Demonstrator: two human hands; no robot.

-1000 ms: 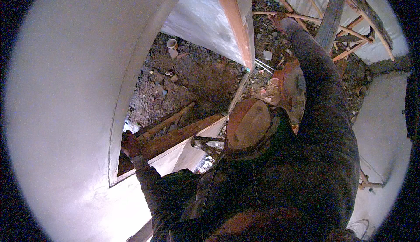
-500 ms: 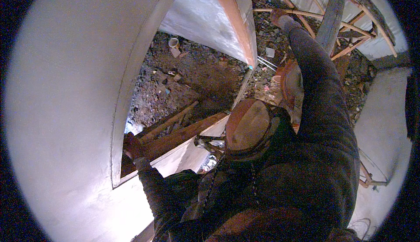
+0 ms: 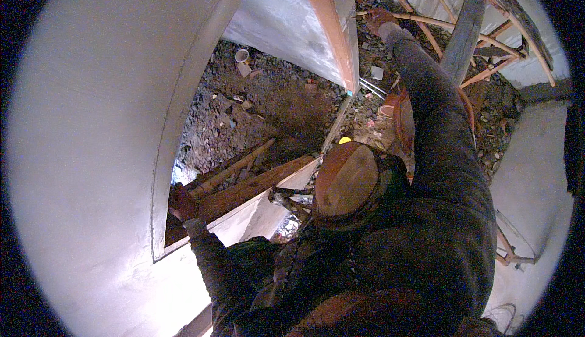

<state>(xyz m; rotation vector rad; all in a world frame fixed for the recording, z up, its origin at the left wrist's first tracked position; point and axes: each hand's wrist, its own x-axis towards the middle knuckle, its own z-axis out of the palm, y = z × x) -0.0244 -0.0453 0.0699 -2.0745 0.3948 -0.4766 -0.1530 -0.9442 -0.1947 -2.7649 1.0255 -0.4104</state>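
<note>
My right hand (image 3: 380, 20), arm stretched far forward, is closed round a thin wooden pole (image 3: 420, 17) near its left end. That pole belongs to a frame of crossed sticks at the upper right, beside a thick grey post (image 3: 468, 32). At the left, my left hand (image 3: 182, 203) is on the wooden frame (image 3: 256, 188) of an opening, close to the plastered wall's edge. Its fingers are dark and partly hidden. A rounded brown and tan form (image 3: 346, 181) hides part of the ground below my chest; I cannot make out what it is.
Pale plastered wall (image 3: 91, 124) fills the left side. Through the opening lies rubble-strewn ground (image 3: 268, 102) with a white bucket (image 3: 242, 55). An orange-brown wooden post (image 3: 329, 26) stands between the opening and the sticks. Another wall (image 3: 530, 154) is at the right.
My right hand has shifted slightly left along the pole, nearer its end. A small yellow round thing now shows above the brown and tan form. My left hand stays on the frame.
</note>
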